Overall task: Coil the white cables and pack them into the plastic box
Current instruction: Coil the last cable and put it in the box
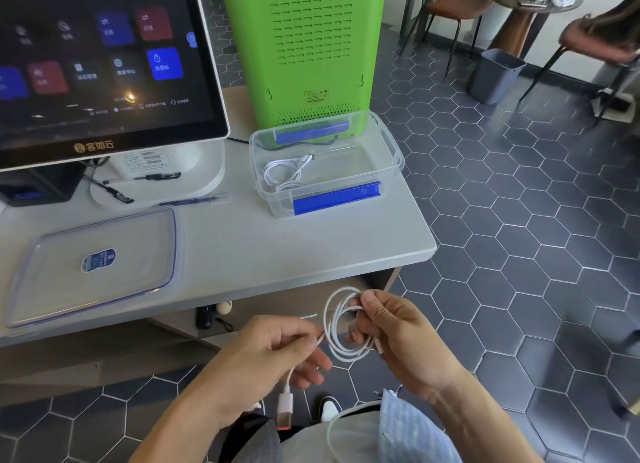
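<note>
Your right hand point(401, 338) grips a thin, smooth white cable point(341, 327) wound into round loops, thumb on top, fingers curled thru the coil. Your left hand point(277, 351) pinches the cable's straight tail btwn thumb & fingers; its flat white plug point(285, 410) w/ orange tip hangs below. Both sit in front of the matte pale-grey worktop point(242, 248). On it: a clear rectangular plastic box point(391, 157) w/ blue clips, one coiled white cable point(287, 173) inside, & a flat clear lid point(93, 265) further left.
</note>
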